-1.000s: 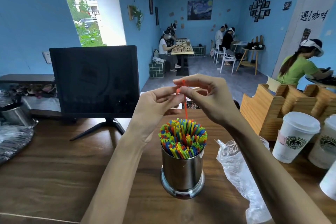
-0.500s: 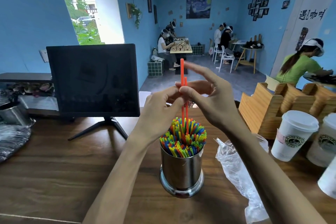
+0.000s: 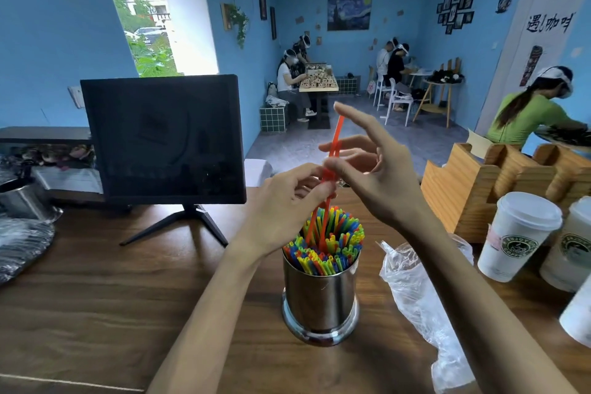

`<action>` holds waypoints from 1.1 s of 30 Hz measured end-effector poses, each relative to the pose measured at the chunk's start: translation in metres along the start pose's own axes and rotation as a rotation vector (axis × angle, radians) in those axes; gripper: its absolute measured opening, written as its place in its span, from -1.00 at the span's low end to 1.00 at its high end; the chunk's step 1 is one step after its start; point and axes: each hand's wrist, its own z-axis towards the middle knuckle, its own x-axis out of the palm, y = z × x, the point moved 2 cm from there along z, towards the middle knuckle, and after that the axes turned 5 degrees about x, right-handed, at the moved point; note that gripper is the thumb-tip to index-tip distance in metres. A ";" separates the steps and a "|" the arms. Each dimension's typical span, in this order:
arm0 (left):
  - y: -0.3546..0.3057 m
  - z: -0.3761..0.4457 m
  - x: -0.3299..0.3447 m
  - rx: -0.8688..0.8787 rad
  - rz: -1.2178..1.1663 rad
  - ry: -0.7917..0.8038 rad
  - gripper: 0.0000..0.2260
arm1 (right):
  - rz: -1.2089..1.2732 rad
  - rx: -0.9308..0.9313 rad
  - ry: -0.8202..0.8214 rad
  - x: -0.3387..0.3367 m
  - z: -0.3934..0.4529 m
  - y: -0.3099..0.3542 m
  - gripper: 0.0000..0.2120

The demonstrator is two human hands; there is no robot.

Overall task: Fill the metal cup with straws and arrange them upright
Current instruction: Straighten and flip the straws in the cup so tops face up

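- Your left hand [image 3: 287,201] pinches two orange straws [image 3: 331,166] just above the metal cup [image 3: 320,294], which stands near the middle of the wooden counter [image 3: 96,313], packed with coloured straws [image 3: 332,243].
- Your right hand [image 3: 367,169] pinches the same orange pair higher up, its other fingers spread wide.
- The lower ends splay apart over the crowded bundle; pushed down like this, they could buckle or jam against standing tips.
- A sideways tug might tip neighbours toward the plastic bag [image 3: 415,297] on the right.
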 end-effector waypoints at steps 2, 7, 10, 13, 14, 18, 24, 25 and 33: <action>0.002 0.001 0.000 -0.007 0.000 0.010 -0.85 | -0.013 -0.019 -0.042 -0.005 0.004 0.002 -0.34; 0.023 -0.006 0.002 -0.083 0.020 0.020 -0.81 | -0.064 -0.019 -0.084 -0.014 0.002 -0.002 -0.33; 0.033 -0.011 0.003 -0.101 0.036 0.029 -0.82 | -0.175 0.018 -0.011 0.000 -0.005 -0.020 -0.51; 0.037 -0.013 0.002 -0.095 0.013 -0.001 -0.85 | -0.288 -0.022 0.039 0.016 -0.015 -0.043 -0.82; 0.040 -0.014 0.001 -0.093 0.028 -0.015 -0.86 | -0.295 -0.018 0.063 0.020 -0.020 -0.049 -0.85; 0.056 -0.017 -0.002 -0.155 0.091 -0.027 -0.84 | -0.337 0.016 0.130 0.029 -0.038 -0.065 -0.79; 0.065 -0.019 -0.003 -0.192 0.063 -0.083 -0.86 | -0.405 0.127 0.165 0.026 -0.049 -0.070 -0.68; 0.065 -0.018 -0.003 -0.202 0.065 -0.080 -0.86 | -0.404 0.129 0.184 0.025 -0.048 -0.070 -0.70; 0.064 -0.019 -0.004 -0.210 0.103 0.050 -0.85 | -0.256 0.189 0.113 0.015 -0.037 -0.071 -0.87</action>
